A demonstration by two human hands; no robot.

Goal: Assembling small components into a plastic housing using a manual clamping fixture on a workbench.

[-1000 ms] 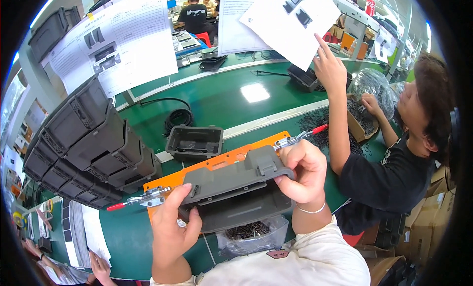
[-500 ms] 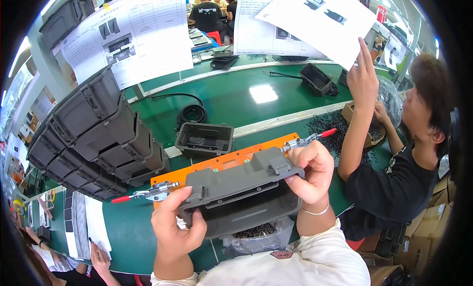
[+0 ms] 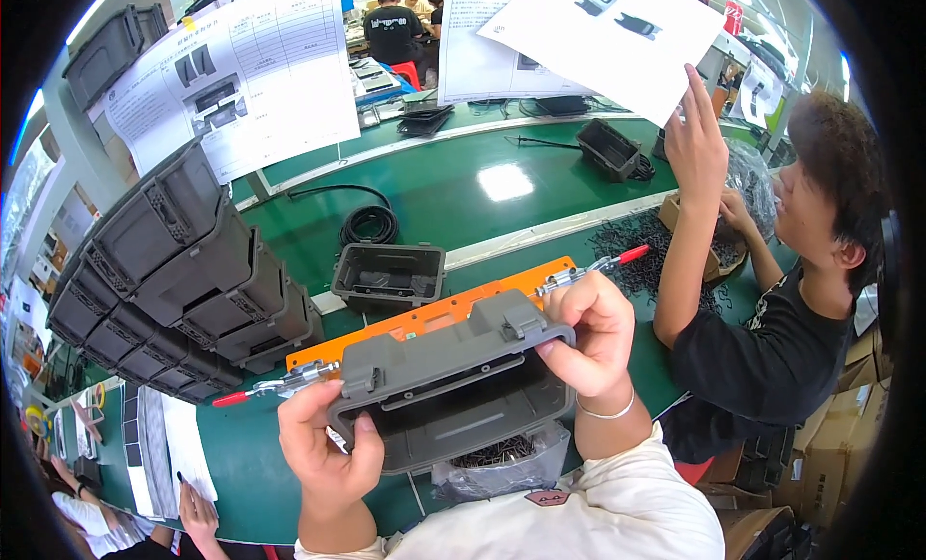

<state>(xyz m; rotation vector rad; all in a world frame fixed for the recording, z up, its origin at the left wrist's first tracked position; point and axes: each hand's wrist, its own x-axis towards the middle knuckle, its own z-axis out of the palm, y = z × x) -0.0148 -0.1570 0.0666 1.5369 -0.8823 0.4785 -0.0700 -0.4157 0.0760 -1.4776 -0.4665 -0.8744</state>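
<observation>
Between my two hands hangs a dark grey plastic box (image 3: 453, 367), tilted so its open side faces me. My left hand (image 3: 331, 444) pinches its left end, thumb inside the rim and fingers outside. At the other end my right hand (image 3: 593, 333) grips the right corner with thumb and bent fingers. Behind the box lies an orange fixture plate (image 3: 434, 314). A toggle clamp with a red handle sits at each end of it: the left clamp (image 3: 299, 379) and the right clamp (image 3: 588, 271). Below the box is a clear bag of small dark screws (image 3: 497, 451).
Stacked grey boxes (image 3: 183, 280) rise at the left. Another open box (image 3: 391, 273) and a coiled black cable (image 3: 369, 222) stand beyond the fixture. At right, a co-worker (image 3: 772, 300) lifts a printed sheet (image 3: 608, 44) near a pile of small black parts (image 3: 632, 246).
The view has shifted a little, so most things sit slightly farther left. Both hands keep the same hold on the box; its tilt looks nearly the same.
</observation>
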